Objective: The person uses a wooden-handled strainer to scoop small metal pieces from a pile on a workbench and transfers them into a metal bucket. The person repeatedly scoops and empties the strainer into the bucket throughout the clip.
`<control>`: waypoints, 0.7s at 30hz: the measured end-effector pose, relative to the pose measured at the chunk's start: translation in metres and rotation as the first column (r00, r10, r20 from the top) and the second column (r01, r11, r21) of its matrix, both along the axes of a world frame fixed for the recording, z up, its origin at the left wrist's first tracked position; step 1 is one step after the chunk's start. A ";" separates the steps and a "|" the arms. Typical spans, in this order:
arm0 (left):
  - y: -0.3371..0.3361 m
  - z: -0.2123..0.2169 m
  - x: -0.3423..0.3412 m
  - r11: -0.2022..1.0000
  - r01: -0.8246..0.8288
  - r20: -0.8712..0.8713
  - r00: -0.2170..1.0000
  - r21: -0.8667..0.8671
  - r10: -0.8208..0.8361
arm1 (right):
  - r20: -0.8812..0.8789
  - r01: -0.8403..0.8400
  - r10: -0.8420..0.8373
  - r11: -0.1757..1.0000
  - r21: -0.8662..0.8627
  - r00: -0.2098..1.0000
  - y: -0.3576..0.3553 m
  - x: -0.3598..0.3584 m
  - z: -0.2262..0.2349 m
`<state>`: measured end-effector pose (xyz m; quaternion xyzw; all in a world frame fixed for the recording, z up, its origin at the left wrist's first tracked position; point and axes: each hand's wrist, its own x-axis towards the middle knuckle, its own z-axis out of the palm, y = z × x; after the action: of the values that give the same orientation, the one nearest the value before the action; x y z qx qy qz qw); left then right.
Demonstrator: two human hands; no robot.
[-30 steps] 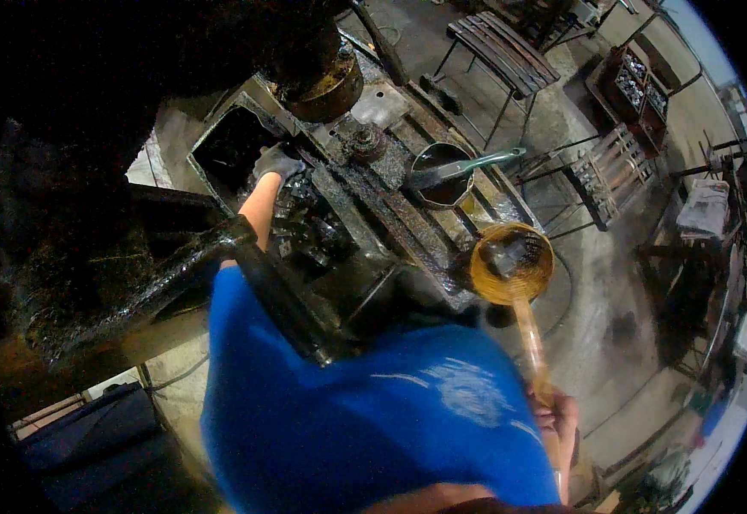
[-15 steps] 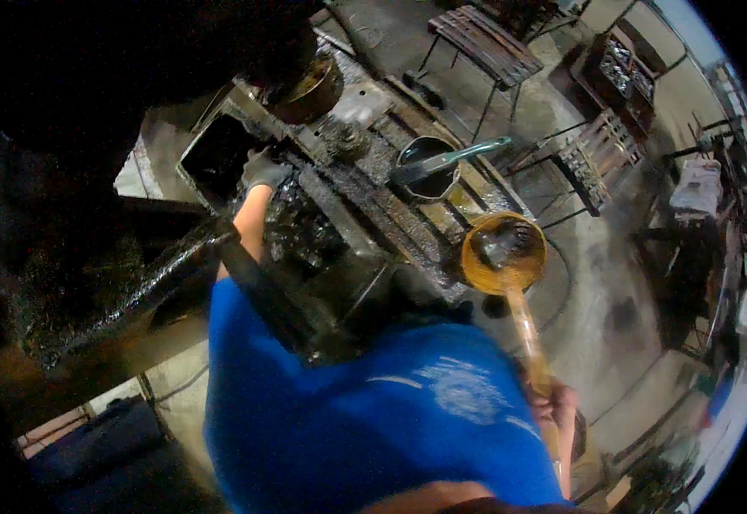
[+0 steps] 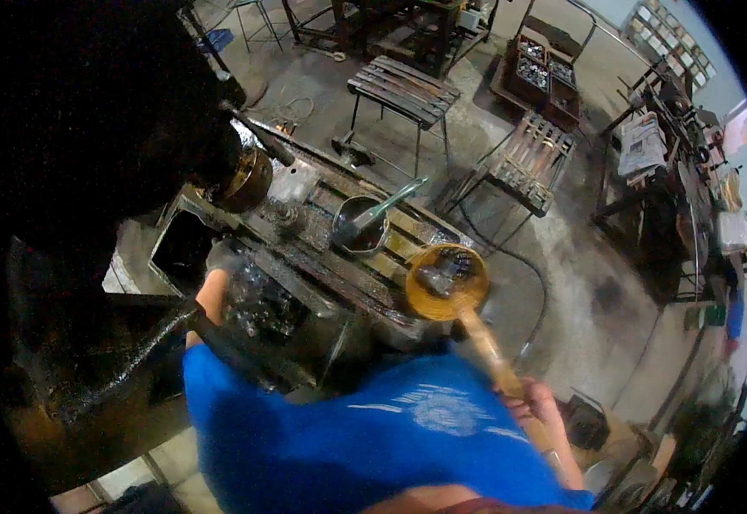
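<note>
My right hand (image 3: pixel 538 403) grips the pale wooden handle (image 3: pixel 489 351) of a round yellow long-handled pan (image 3: pixel 419 295), with the fingers wrapped round it. Dark, shiny material lies in the pan, too blurred to name. On the left, my left hand (image 3: pixel 224 256), in a grey glove, reaches down between an open dark box (image 3: pixel 161 250) and a heap of wet-looking black pieces (image 3: pixel 262 300). Its fingers are smeared and partly lost against the dark. Beyond the pan, a brush with a green handle (image 3: pixel 396 199) leans in a round pot (image 3: pixel 358 249).
A brownish metal can (image 3: pixel 253 178) stands by the large dark machine at the left. Slatted stands (image 3: pixel 403 86) and a cart with bins of small metal parts (image 3: pixel 532 73) are farther off. A hose (image 3: pixel 544 295) runs along the floor. A cluttered bench (image 3: pixel 643 146) stands at the right.
The whole view has swung, so the bench and pot sit lower and farther left. The pan stays in my right hand. My left hand remains beside the dark box.
</note>
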<state>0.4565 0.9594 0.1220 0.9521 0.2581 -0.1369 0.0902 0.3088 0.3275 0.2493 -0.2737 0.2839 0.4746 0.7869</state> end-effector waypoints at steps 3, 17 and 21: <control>0.013 -0.023 0.001 0.997 -0.036 -0.029 0.999 -0.066 0.034 | 0.000 0.025 -0.025 0.996 0.084 1.000 0.002 -0.001 -0.005; 0.060 -0.080 -0.019 0.985 -0.044 0.601 0.787 -0.168 0.137 | -0.044 -0.026 0.027 0.999 0.033 0.999 -0.001 0.012 0.004; 0.068 -0.081 -0.019 0.733 0.147 0.690 0.498 -0.664 0.525 | 0.025 -0.063 0.065 0.995 -0.075 0.998 -0.005 0.015 0.009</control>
<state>0.4373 1.0272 0.0408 0.7604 0.2270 0.2764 0.5422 0.3241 0.3229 0.2588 -0.3182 0.2816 0.4848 0.7644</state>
